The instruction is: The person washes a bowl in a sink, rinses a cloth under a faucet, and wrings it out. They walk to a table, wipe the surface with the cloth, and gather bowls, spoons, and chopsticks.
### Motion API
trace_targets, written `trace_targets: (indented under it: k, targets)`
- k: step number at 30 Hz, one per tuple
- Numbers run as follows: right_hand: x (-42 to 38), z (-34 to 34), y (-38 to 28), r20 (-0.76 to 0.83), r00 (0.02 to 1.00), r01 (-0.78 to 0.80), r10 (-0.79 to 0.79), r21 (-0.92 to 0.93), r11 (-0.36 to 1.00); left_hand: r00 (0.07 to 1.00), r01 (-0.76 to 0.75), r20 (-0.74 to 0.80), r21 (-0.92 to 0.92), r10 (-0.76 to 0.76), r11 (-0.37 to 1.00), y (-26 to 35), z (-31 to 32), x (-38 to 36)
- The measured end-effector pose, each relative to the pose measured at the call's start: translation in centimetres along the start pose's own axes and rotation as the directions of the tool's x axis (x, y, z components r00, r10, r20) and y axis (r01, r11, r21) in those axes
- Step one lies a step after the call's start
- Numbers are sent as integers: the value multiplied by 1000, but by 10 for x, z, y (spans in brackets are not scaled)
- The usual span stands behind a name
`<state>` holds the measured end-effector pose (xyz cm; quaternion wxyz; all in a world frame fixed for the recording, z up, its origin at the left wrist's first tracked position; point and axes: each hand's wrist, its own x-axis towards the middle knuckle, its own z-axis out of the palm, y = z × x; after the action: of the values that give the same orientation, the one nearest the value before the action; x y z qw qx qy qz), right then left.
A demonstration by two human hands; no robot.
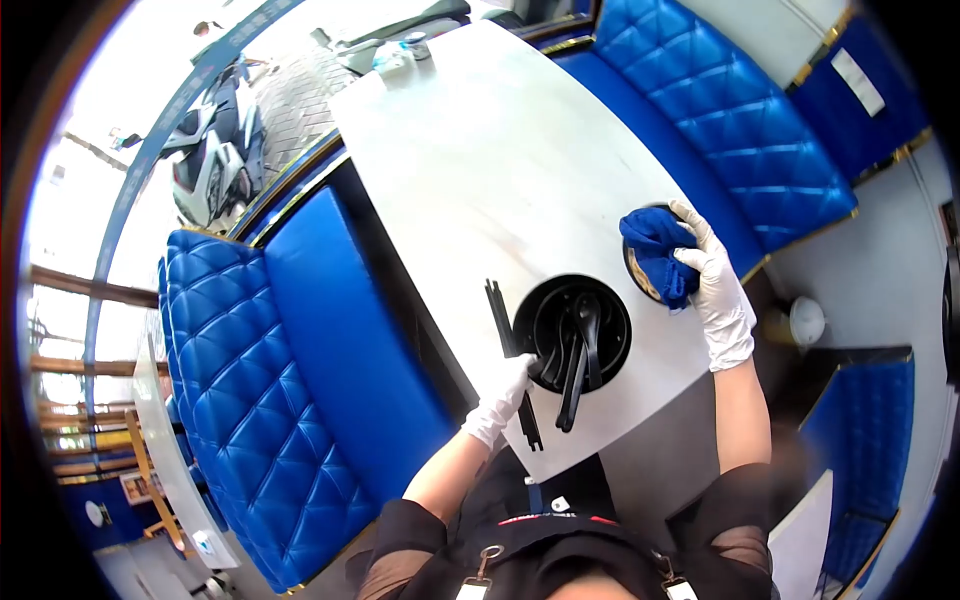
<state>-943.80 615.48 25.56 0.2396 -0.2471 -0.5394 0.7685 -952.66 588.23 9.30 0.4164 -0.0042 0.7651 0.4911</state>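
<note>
In white gloves, both my hands are over the pale table (pixel 490 150). My left hand (pixel 508 390) is closed around a bunch of black chopsticks (pixel 500 318), whose ends stick out on both sides of the fingers. Right beside it is a round black bowl (pixel 624 335) with several black spoons (pixel 587 325) in it, some handles hanging over the near rim. My right hand (pixel 712 275) grips a crumpled blue cloth (pixel 660 245) at the table's right edge. The cloth covers most of a round, dark-rimmed item (pixel 640 282); its kind is hidden.
Blue padded benches (pixel 330 320) flank the table on the left and the right (pixel 720 120). A small clear container (pixel 395 62) stands at the table's far left corner. A white bucket-like object (pixel 806 322) is on the right. Scooters (pixel 210 170) are parked outside the opening.
</note>
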Motion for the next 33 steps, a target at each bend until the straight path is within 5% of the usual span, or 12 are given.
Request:
trace_targets:
  k: [2, 7, 13, 14, 16, 17, 18, 20, 22, 25, 29, 33]
  targets:
    - [39, -10, 20, 110, 988, 128, -109, -184, 975, 1000, 12, 7, -2, -12, 1000, -20, 3, 9]
    - [128, 14, 29, 259, 964, -10, 60, -190, 982, 983, 34, -154, -396, -103, 917, -12, 7, -10]
    - [264, -15, 63, 151, 988, 84, -7, -512, 855, 906, 1, -320, -652, -276, 758, -10, 8, -41]
    - [293, -25, 82, 129, 985, 172, -117, -609, 774, 884, -80, -372, -715, -282, 694, -4, 8, -50]
    - [322, -35, 101, 133, 991, 119, -28, -747, 654, 788, -141, -469, -769, -400, 623, -10, 10, -61]
    - [325, -37, 107, 136, 991, 125, 5, -922, 367, 795, -191, -532, -673, -289, 715, -36, 8, -66]
    - [350, -72, 159, 354, 903, 368, -243, -930, 15, 809, -229, -563, -569, -171, 790, -62, 6, -72]
    - [367, -82, 204, 316, 900, 243, -299, -935, -257, 739, -279, -519, -815, -428, 507, -59, 5, -91]
    - [363, -66, 200, 274, 917, 231, -289, -957, -174, 734, -205, -575, -696, -363, 688, -97, -4, -113]
    - [368, -45, 224, 312, 865, 249, -392, -947, -204, 712, -265, -593, -722, -375, 639, -74, -10, -140]
    - [316, 10, 257, 507, 742, 517, -440, -850, -107, 748, -219, -546, -740, -377, 636, -100, -25, -180]
    - [223, 56, 268, 710, 586, 773, -390, -634, 6, 656, -316, -630, -730, -416, 607, -99, -24, -195]
